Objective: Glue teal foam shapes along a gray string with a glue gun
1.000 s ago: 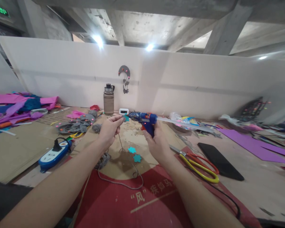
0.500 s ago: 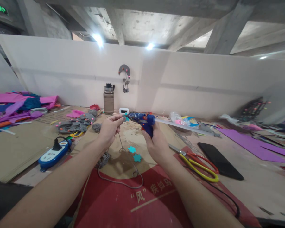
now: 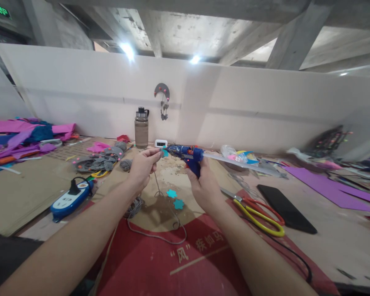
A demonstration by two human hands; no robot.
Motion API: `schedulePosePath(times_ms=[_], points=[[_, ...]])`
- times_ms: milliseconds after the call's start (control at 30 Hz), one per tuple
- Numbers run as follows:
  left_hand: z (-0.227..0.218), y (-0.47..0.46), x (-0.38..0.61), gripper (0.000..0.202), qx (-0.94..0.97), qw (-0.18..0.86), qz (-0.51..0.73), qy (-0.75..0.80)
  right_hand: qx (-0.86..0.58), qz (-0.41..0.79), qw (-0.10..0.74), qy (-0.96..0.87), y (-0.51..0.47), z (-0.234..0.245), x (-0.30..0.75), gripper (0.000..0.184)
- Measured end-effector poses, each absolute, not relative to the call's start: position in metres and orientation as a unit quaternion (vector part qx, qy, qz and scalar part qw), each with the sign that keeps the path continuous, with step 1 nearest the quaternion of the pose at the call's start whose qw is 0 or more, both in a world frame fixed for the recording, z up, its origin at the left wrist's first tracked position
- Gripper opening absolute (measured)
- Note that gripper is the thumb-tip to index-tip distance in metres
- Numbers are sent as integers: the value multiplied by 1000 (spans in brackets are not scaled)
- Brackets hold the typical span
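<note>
My right hand is wrapped round the grip of a blue hot glue gun; a long clear glue stick sticks out of its back end. Between the thumb and fingers of my left hand is a small turquoise felt piece, partly hidden. The gun's nozzle points at this piece and is very close to it; whether they touch I cannot tell. Grey yarn hangs down below my left hand. On the cardboard beneath lie two turquoise flower-shaped cutouts and a bundle of grey yarn.
Scissors and a black phone lie to the right. A blue and white power strip and grey felt pieces are on the left. A bottle stands at the back, below a hanging moon ornament.
The glue gun in my right hand has shifted slightly to the right, its nozzle a little away from the felt piece. My left hand has stayed nearly still.
</note>
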State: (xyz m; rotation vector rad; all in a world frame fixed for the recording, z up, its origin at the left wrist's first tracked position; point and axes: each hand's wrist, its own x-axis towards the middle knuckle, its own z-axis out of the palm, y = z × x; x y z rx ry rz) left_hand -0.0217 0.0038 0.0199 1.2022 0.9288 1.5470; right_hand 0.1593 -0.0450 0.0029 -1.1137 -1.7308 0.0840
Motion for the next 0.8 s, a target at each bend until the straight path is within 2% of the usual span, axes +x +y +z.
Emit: schedulePosePath(times_ms=[800], points=[[20,2,-20,30,493,461,631,381,-464,37,525,-712,-44,2,160,40]])
